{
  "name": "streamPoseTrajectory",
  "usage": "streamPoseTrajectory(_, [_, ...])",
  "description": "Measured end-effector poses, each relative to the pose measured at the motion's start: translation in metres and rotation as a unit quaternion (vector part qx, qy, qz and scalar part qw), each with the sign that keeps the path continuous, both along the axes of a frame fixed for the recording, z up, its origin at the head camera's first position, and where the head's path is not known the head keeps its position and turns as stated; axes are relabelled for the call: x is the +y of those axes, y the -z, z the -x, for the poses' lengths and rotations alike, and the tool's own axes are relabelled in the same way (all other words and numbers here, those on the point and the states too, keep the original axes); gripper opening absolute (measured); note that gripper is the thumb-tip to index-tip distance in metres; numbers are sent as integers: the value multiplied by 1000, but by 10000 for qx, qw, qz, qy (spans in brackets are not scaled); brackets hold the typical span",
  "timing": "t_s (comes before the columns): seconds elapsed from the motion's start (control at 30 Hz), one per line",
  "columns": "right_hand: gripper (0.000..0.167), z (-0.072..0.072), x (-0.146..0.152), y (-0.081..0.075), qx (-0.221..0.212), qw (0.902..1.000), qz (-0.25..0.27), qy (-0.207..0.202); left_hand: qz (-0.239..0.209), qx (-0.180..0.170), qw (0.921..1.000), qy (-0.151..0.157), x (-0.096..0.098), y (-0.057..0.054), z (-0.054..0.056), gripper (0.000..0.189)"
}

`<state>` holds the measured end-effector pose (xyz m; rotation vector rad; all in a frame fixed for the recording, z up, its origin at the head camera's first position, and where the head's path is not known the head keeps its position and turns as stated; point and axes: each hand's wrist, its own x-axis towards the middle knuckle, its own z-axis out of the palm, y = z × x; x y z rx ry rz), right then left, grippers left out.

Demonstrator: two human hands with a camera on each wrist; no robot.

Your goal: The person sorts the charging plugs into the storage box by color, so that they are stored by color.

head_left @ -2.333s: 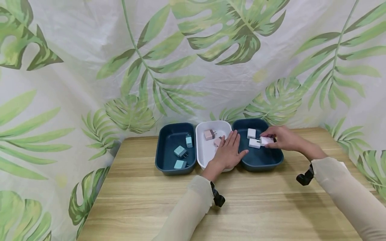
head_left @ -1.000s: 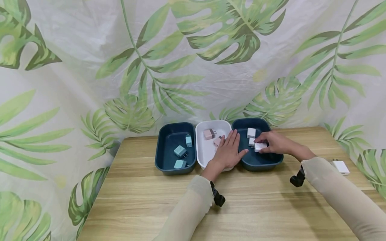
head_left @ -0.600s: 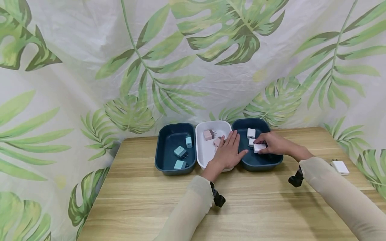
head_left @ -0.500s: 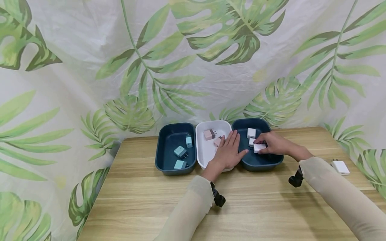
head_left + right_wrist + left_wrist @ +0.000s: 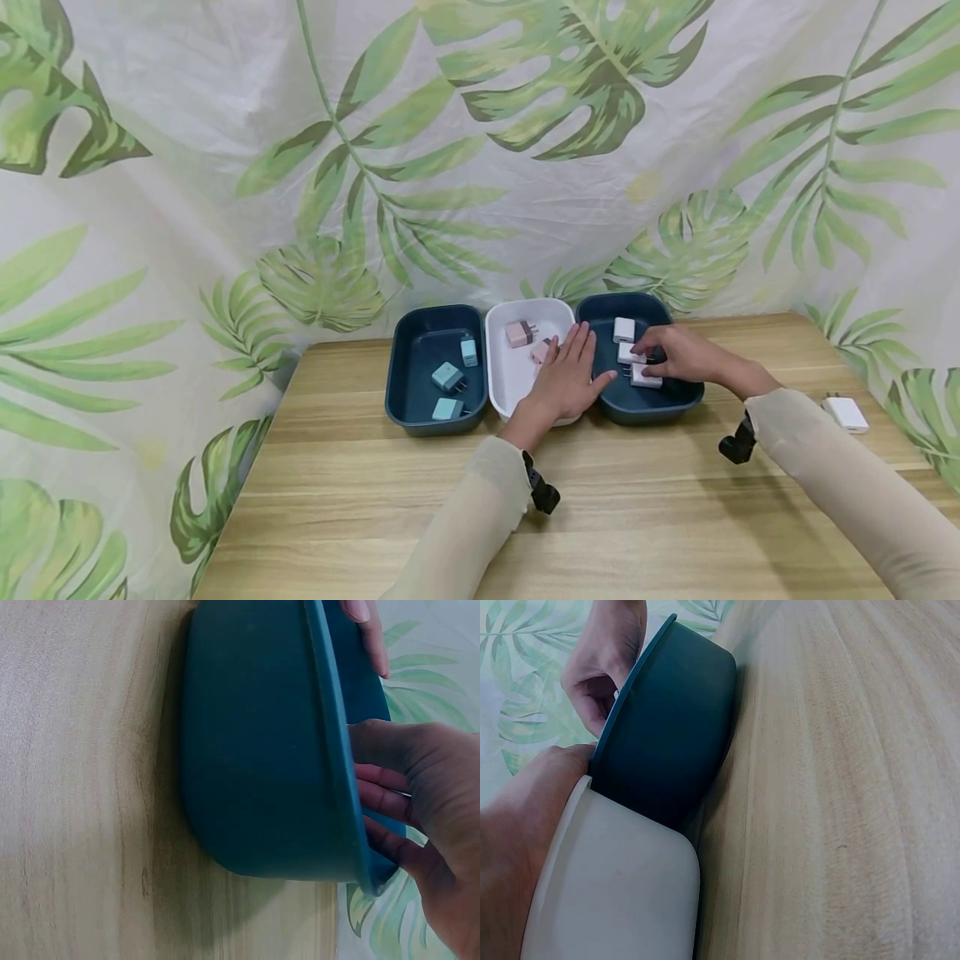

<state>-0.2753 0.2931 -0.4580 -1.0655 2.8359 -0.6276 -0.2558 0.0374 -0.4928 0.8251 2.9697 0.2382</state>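
Observation:
In the head view my left hand (image 5: 564,377) lies with straight fingers across the white bin (image 5: 504,403) and against the rim of the right dark blue bin (image 5: 592,310). My right hand (image 5: 688,357) reaches into that blue bin, thumb and fingers parted. Its thumb is right at a white charger plug (image 5: 647,377), and its fingertips are over a second white charger (image 5: 630,354). A third white charger (image 5: 623,330) lies behind them. In the right wrist view the blue bin's wall hides the chargers and the fingertips of my right hand (image 5: 427,795).
Pink chargers (image 5: 519,334) lie in the white bin, partly covered by my left hand. The left dark blue bin (image 5: 397,392) holds 3 mint-green chargers (image 5: 448,377). Another white charger (image 5: 846,414) lies on the wooden table (image 5: 600,533) at right. A leaf-print cloth (image 5: 450,233) hangs behind.
My right hand has moved left and lowered a white charger into the right blue bin, then parted its fingers from it. The right sleeve has uncovered the charger on the table. My left hand stays put.

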Motion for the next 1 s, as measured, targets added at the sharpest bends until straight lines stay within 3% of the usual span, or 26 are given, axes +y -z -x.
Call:
streamPoseTrajectory(0.67, [33,-10,7,-14,-1,9997,239,92,-61,17,10000,6,0,2,1,82])
streamPoseTrajectory(1.0, [32,-15,16,-21,235,9992,302,112,-50,-22,10000,-37,1,3,1,82])
